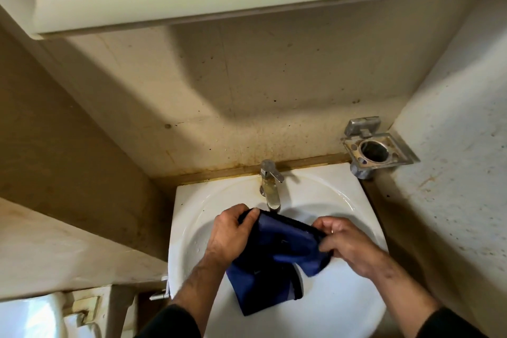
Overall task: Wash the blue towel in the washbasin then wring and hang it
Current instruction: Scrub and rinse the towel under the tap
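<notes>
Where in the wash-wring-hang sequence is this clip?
Washing stage. Both the left hand and right hand grip the blue towel over the washbasin, its top edge just under the tap. Whether water is running is unclear. It isn't twisted yet; wringing and hanging remain.

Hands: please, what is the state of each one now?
Left hand: closed, gripping the blue towel at its upper left edge.
Right hand: closed, pinching the towel's right edge.

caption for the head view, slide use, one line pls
Both hands, left and right, grip a blue towel under the tap over a white washbasin.
</notes>
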